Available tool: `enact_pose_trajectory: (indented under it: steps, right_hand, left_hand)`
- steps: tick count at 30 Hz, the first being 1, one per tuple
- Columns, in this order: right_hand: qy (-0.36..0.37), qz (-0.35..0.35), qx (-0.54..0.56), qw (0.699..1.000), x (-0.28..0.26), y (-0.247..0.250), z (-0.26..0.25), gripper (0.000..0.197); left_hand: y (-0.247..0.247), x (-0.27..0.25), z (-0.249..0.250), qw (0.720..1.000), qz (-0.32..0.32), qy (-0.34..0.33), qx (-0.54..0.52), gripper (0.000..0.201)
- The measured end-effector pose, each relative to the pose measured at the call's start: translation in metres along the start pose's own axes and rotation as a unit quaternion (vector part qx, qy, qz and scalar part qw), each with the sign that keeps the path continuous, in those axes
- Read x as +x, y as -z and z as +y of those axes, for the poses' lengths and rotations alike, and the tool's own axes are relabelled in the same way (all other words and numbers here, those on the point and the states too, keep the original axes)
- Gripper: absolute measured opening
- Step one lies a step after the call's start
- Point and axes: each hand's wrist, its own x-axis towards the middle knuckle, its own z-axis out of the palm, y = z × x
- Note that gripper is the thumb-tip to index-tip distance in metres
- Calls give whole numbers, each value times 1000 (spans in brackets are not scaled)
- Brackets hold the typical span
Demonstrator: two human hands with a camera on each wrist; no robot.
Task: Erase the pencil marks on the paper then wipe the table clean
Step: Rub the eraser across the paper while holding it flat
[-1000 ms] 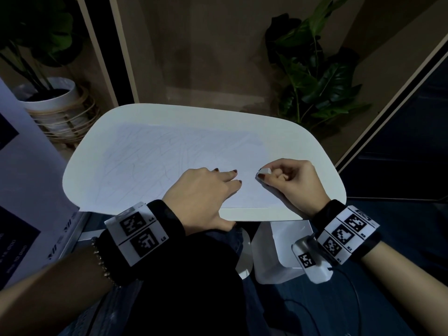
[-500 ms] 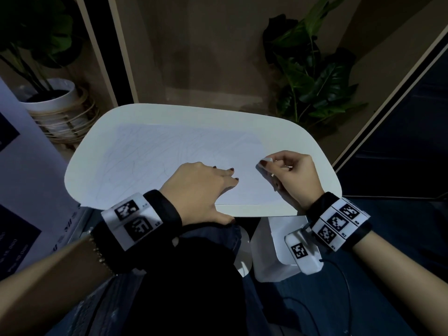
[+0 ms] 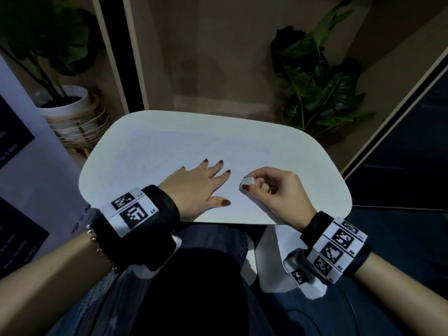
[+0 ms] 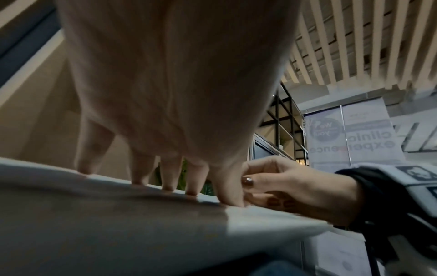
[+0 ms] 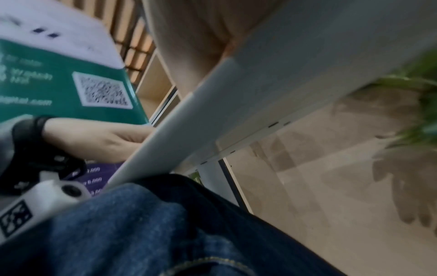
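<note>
A white sheet of paper (image 3: pixel 169 151) with faint pencil marks lies on the white rounded table (image 3: pixel 322 175). My left hand (image 3: pixel 201 180) lies flat on the paper's near middle, fingers spread and straight, pressing it down; its fingertips (image 4: pixel 165 186) touch the sheet in the left wrist view. My right hand (image 3: pixel 274 187) pinches a small white eraser (image 3: pixel 247 182) between thumb and fingers, just right of the left hand, low over the paper's near right part. In the left wrist view the right hand (image 4: pixel 283 188) shows beside the left thumb; the eraser is hidden there.
A potted plant in a white pot with a rattan stand (image 3: pixel 70 117) is at the left beyond the table. A leafy plant (image 3: pixel 320 81) stands behind the table's right side. A banner (image 3: pixel 21 166) is at the left. My legs in jeans (image 3: pixel 194 287) are under the near table edge (image 5: pixel 179 119).
My right hand with the eraser has moved left and toward me, closer to the left hand. The left hand's fingers have spread out flat on the paper. The head view has shifted.
</note>
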Motion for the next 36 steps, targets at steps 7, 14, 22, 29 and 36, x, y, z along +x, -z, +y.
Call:
enact_pose_trajectory:
  steps: [7,14,22,29,36]
  right_hand:
    - [18,-86,8,996,-2,-4,-9,7]
    - [16,-105,13,994,1,-1,-6,7]
    - [20,-106,21,994,5,0,-2,7]
    - [16,-66,25,997,6,-2,0,7]
    - [2,-48,43,998,5,-2,1,6]
  left_hand:
    - [0,-3,-1,999,-42,8,-10,69]
    - [0,-3,0,999,-49,14,-2,68]
    - [-2,-3,0,999,-43,15,-1,66]
    - [0,-5,2,999,-46,15,-8,61]
    - [-4,-4,1,999,-41,16,-1,61]
